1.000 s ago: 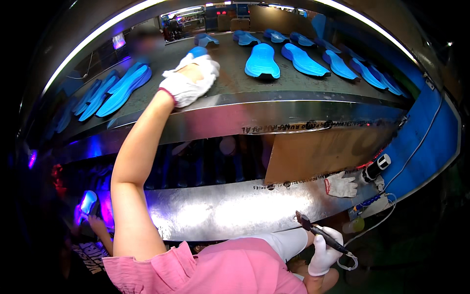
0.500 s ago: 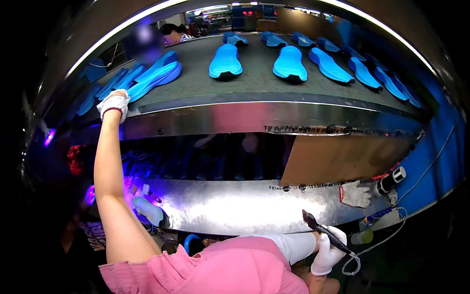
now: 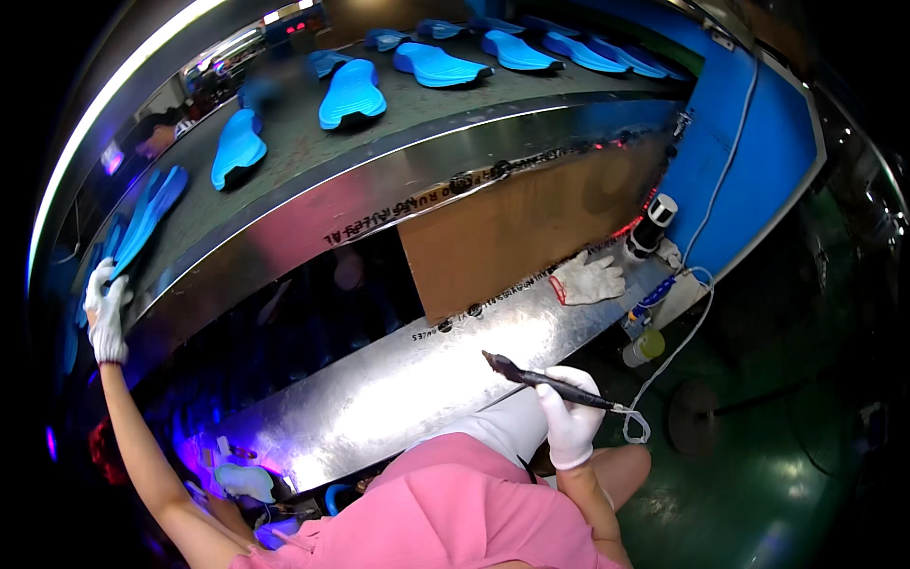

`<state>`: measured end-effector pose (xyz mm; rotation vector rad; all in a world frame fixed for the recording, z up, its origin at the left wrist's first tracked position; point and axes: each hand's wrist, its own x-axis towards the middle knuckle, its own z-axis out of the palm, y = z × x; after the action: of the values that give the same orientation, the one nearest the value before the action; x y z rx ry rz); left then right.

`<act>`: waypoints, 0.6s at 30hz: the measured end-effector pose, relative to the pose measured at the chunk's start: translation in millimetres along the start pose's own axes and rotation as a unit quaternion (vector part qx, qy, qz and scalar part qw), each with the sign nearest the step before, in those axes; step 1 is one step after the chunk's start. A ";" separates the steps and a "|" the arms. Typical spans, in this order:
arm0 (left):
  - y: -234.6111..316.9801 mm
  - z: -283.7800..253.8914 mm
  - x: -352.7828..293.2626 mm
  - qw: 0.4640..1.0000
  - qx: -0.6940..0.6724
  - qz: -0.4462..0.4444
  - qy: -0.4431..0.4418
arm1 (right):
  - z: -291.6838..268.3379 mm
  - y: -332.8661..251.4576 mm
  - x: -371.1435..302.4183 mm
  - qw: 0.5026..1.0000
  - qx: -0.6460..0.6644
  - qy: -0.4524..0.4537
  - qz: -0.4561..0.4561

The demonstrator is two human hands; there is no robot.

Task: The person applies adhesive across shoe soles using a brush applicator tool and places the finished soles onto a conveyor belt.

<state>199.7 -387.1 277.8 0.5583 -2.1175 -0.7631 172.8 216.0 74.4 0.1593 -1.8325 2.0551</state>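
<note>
Two gloved hands at work between a dark belt (image 3: 284, 180) and a metal table (image 3: 389, 375). At the far left of the frame, the left hand (image 3: 106, 308), in a white glove, reaches up to the lower end of a blue sole (image 3: 152, 220), which lies aslant at the belt's left end. Its fingers are partly extended at the sole's tip; whether they grip it or merely touch it cannot be told. At lower centre right, the right hand (image 3: 573, 427), also gloved, has its fingers closed around the black handle of a corded brush (image 3: 559, 384), the brown tip pointing to the upper left above the table. A pale cable (image 3: 706, 294) loops to the right of this hand. Other blue soles (image 3: 353, 95) are spaced along the belt across the top of the frame. Right of centre, a spare glove (image 3: 590, 280) with a red cuff lies on the table near a black-and-white cylinder (image 3: 652, 228); a brown cardboard panel (image 3: 531, 232) stands to the glove's upper left.
</note>
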 end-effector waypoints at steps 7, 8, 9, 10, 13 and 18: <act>111.7 141.9 -164.4 0.915 -0.268 0.282 0.109 | -18.1 21.7 -2.3 0.989 0.008 0.134 0.060; 140.0 145.1 -192.5 0.893 -0.285 0.337 0.087 | -22.7 17.0 2.1 0.984 0.014 0.159 0.083; 144.7 150.6 -206.6 0.869 -0.264 0.419 0.022 | -29.3 18.2 5.6 0.981 0.030 0.171 0.089; 145.0 162.0 -221.1 0.828 -0.261 0.492 -0.058 | -37.9 19.6 5.2 0.977 0.038 0.191 0.087; 130.1 234.3 -280.6 0.750 -0.274 0.549 -0.248 | -50.1 28.2 3.8 0.962 0.003 0.262 0.070; 80.6 349.7 -382.5 0.760 -0.331 0.409 -0.381 | -39.8 62.4 9.4 0.970 -0.044 0.198 0.137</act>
<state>131.7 19.3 -46.7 -1.1908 -2.1991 -1.2067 148.7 252.0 13.7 -0.5193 -1.7595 1.9896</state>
